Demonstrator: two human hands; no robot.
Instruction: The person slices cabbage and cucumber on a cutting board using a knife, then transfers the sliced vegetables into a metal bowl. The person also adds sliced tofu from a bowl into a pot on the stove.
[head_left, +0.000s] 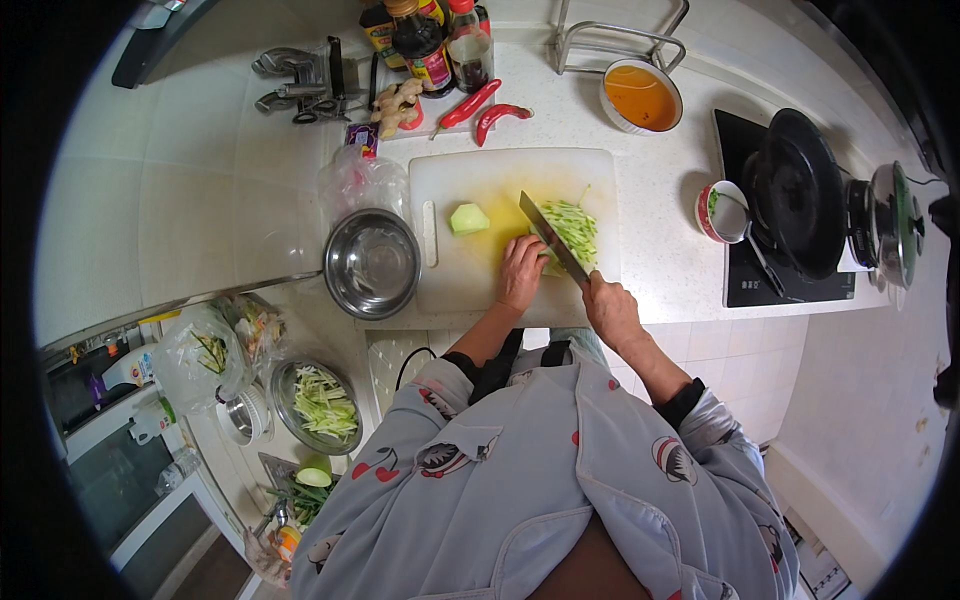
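Note:
A white cutting board [455, 275] lies before me, stained yellow in the middle. My right hand [610, 310] grips the handle of a long cleaver [548, 235], whose blade slants across thin pale-green vegetable strips [570, 225]. Left of the blade, my left hand [520, 270] has curled fingers on the vegetable being cut, partly hidden under them. A chunk of peeled pale-green vegetable [468, 218] sits at the board's left. Beside the board stands an empty steel bowl [372, 262].
Behind are red chilies [470, 108], ginger [395, 108], bottles [425, 55] and a bowl of orange liquid [638, 97]. Rightward, a black pan [800, 190] and small bowl [712, 210] sit on or beside a cooktop [790, 292]. Lower left, a bowl of cut vegetable [317, 405] and bags [205, 350].

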